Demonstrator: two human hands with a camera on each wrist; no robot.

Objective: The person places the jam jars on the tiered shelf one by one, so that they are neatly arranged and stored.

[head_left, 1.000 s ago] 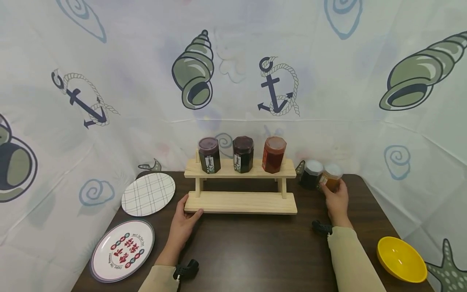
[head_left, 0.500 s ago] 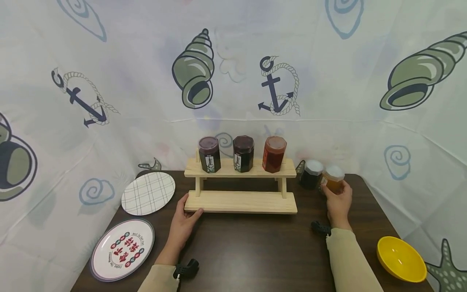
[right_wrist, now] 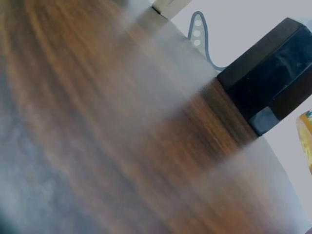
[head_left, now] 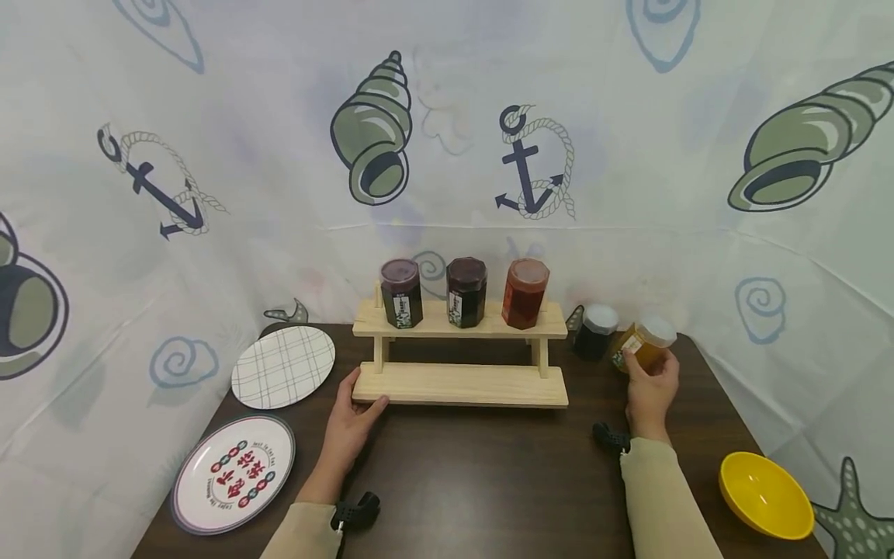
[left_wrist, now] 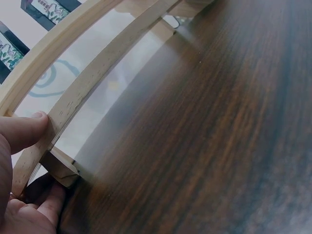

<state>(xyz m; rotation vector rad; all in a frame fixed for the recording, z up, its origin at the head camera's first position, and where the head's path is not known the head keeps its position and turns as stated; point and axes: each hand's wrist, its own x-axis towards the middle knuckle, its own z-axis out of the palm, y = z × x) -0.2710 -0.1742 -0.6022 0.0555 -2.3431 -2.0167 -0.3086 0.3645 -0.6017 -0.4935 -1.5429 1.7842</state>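
A two-tier wooden shelf (head_left: 461, 386) stands on the dark table. My left hand (head_left: 347, 428) grips the left end of its lower board, and in the left wrist view the thumb (left_wrist: 27, 130) presses the board's edge. My right hand (head_left: 653, 394) holds a white-lidded jar of amber contents (head_left: 641, 346), tilted to the right. To its left stands a white-lidded dark jar (head_left: 594, 338), upright. The right wrist view shows that dark jar close up and a sliver of the amber one (right_wrist: 306, 139); the right fingers are hardly visible there.
On the upper tier stand a purple-lidded jar (head_left: 401, 299), a dark jar (head_left: 466, 295) and a red jar (head_left: 525, 299). At the left lie a checked plate (head_left: 282, 369) and a plate with red characters (head_left: 233, 475). A yellow bowl (head_left: 764, 497) sits front right. Patterned cloth hangs behind.
The amber jar has moved right, away from the dark jar, and has tilted over in my right hand. My left hand has stayed on the shelf.
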